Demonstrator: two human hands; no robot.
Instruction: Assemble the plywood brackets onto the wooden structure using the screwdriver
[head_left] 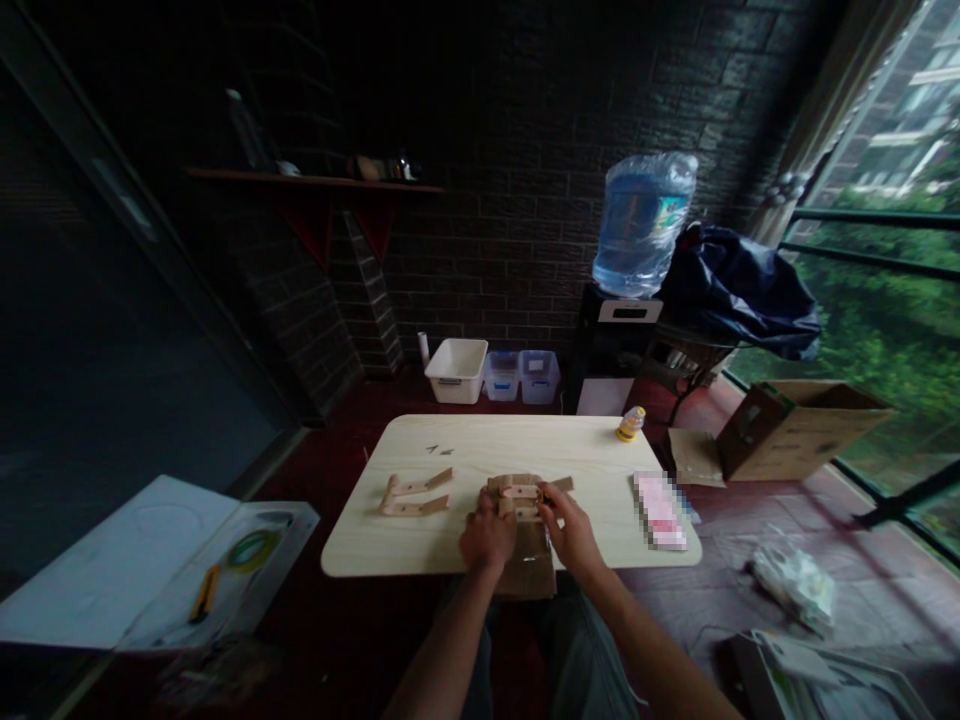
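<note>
My left hand (489, 532) presses on the left side of a brown cardboard assembly (521, 508) near the table's front middle, its fingers bent against the strips. At the assembly's right side, my right hand (568, 522) has its thumb and fingers pinched together; what lies between them is too small to make out. A brown cardboard flap (527, 568) hangs over the front edge below my hands. To the left rests another cardboard piece (414, 498) with two bent arms.
The light wooden table (457, 440) also bears small dark pieces (441, 450), a yellow-capped bottle (631, 424) and a pink packet (660, 511). Plastic bins (504, 376) stand behind it. An open white box (247, 550) lies at left, a cardboard box (787, 440) at right.
</note>
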